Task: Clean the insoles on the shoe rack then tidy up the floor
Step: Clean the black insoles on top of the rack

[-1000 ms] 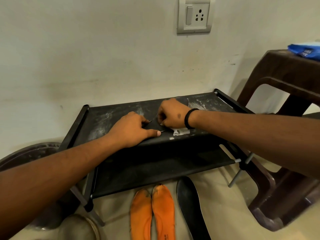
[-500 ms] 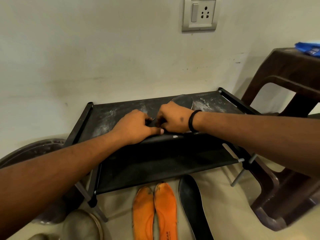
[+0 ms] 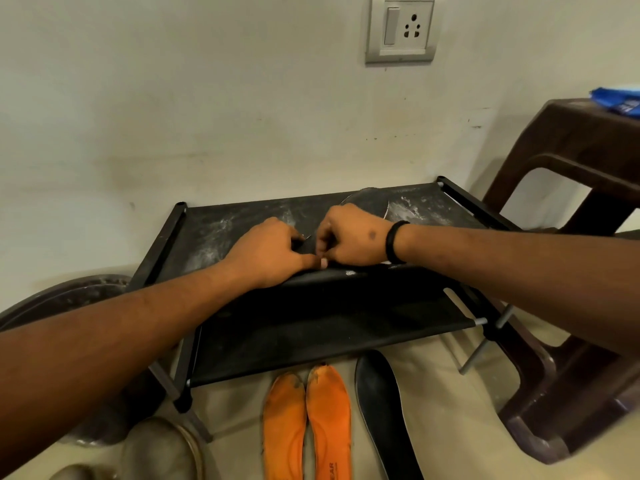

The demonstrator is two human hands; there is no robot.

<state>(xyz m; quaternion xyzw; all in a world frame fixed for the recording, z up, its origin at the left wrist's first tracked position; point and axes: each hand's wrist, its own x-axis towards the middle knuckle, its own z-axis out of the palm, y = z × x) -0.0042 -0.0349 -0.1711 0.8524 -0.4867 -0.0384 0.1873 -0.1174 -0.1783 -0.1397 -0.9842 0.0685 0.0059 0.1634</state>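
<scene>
A black two-shelf shoe rack [image 3: 194, 233], dusted with white powder, stands against the wall. A black insole [image 3: 370, 202] lies on its top shelf, mostly covered by my hands. My left hand [image 3: 270, 252] and my right hand [image 3: 349, 237] sit side by side on it with fingers curled, gripping the insole between them. What the fingertips pinch is hidden. Two orange insoles [image 3: 284, 424] [image 3: 329, 420] and another black insole [image 3: 381, 410] lie on the floor in front of the rack.
A brown plastic stool [image 3: 571, 150] stands right of the rack with a blue packet [image 3: 620, 102] on top. A round metal tray [image 3: 69, 292] leans at the left and a round vessel [image 3: 159, 452] sits at bottom left. A wall socket [image 3: 401, 27] is above.
My hands have drawn closer together on the insole. The white clump at the shelf's front edge is now almost wholly hidden under my right hand.
</scene>
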